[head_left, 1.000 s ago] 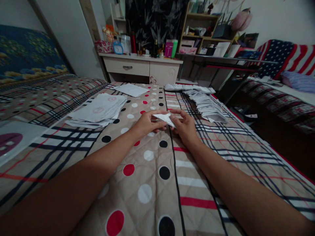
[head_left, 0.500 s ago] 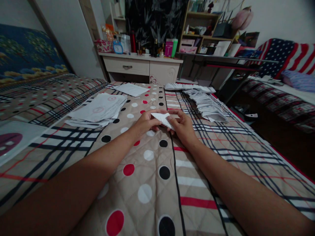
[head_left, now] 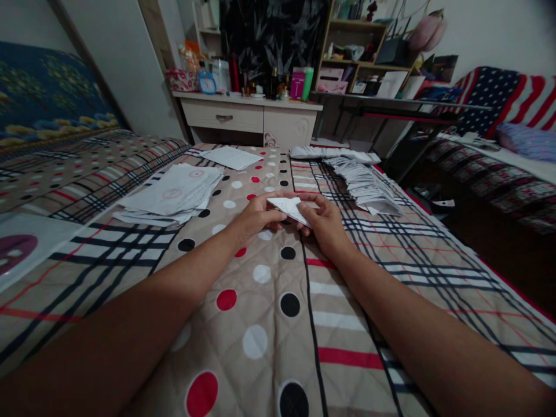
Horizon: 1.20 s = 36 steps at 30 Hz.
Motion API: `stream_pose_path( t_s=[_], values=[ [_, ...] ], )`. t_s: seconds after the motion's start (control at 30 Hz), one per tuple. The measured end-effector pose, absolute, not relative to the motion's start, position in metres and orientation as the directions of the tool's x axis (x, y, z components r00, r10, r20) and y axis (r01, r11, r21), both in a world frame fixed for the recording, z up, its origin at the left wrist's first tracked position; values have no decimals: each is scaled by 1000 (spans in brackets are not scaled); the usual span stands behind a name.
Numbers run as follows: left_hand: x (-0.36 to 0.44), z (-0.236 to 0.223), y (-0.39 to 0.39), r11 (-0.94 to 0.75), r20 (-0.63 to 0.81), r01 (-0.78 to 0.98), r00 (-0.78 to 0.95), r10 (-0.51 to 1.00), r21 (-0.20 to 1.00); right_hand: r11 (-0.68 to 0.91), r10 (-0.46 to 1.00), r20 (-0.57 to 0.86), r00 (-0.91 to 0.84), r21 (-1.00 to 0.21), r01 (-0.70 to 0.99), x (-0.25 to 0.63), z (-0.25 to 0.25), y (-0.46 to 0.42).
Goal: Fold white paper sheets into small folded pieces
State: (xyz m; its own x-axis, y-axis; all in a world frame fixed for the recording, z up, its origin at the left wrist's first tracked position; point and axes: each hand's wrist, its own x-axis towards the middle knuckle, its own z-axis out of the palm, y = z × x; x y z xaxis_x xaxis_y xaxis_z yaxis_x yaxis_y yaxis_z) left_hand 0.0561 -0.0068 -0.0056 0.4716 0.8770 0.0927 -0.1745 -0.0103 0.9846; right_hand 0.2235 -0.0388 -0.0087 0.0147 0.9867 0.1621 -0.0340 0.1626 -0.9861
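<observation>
A small folded piece of white paper is held between both hands, just above the patterned bedspread. My left hand pinches its left end, thumb on the near side. At the other end my right hand grips it, the thumb lying on top of the paper. Fingers of both hands are partly hidden behind it. To the left lies a stack of printed sheets with round red stamps. On the right is a row of folded papers, overlapping one another.
A single sheet lies behind the stack. Beyond the folded row sits another white bundle. A white dresser with bottles and a blue clock stands past the bed. At far left is a clear plastic item with a purple patch.
My right thumb has slid slightly rightward along the folded paper, uncovering a bit more of it. Both hands stay in the same place.
</observation>
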Motion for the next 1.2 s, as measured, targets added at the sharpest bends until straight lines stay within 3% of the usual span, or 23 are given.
stream_pose_path(
  t_s=[0.23,0.4,0.53,0.7,0.83,0.9,0.97,1.07,1.2],
  values=[
    [61,-3,-11,-1,59,-161,360,931,987,191,981,189,-40,-980,50,220,-10,-40],
    [66,-7,-8,-133,120,65,180,976,989,290,949,259,-182,-941,176,217,-9,-42],
    [63,-5,-5,-293,233,248,243,942,924,353,933,298,-201,-865,357,217,-6,-44],
    [60,-5,-5,-419,289,406,344,893,812,365,929,302,-214,-845,392,219,-6,-41],
    [61,-10,-3,-397,284,328,341,896,857,218,976,207,-70,-911,350,220,-13,-36],
    [61,-9,-4,-424,356,255,274,894,869,176,982,190,10,-928,329,220,-15,-35],
    [60,-6,-8,-533,478,257,249,842,806,169,979,195,53,-935,311,221,-17,-35],
    [56,0,-15,-734,622,303,393,678,608,204,966,244,89,-925,320,223,-17,-35],
    [55,-1,-18,-829,645,339,521,559,444,231,957,273,95,-921,313,223,-15,-36]
  ],
)
